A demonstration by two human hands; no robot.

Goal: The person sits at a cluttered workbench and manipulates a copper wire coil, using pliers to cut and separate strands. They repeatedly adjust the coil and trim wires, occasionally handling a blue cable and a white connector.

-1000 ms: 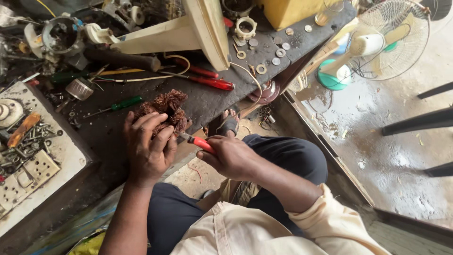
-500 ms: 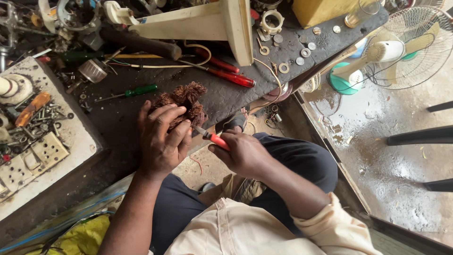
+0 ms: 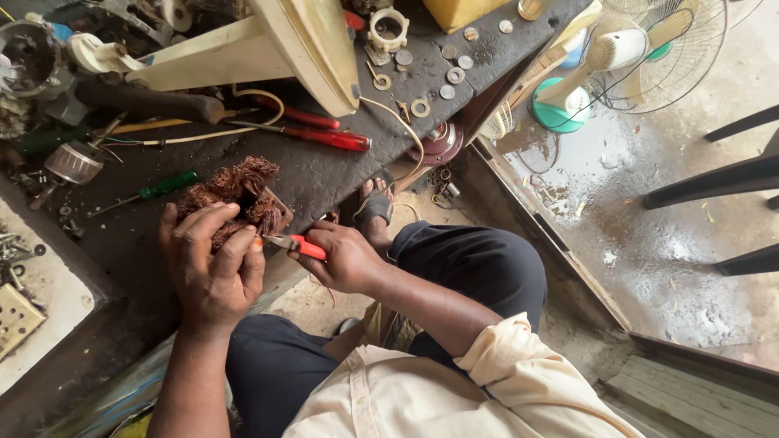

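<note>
Copper-brown tangled wire winding [image 3: 235, 195] remains bunched on the dark surface [image 3: 324, 174], largely uncut. Left hand [image 3: 209, 264] clamps it; right hand [image 3: 345, 255] grips red-handled pliers [image 3: 296, 244].

No packages, labels, signs or screens can be made out in the head view. The dark counter [image 3: 324, 174] carries only loose tools and parts, and nothing on it shows a printed face, a wrapper or a display.
</note>
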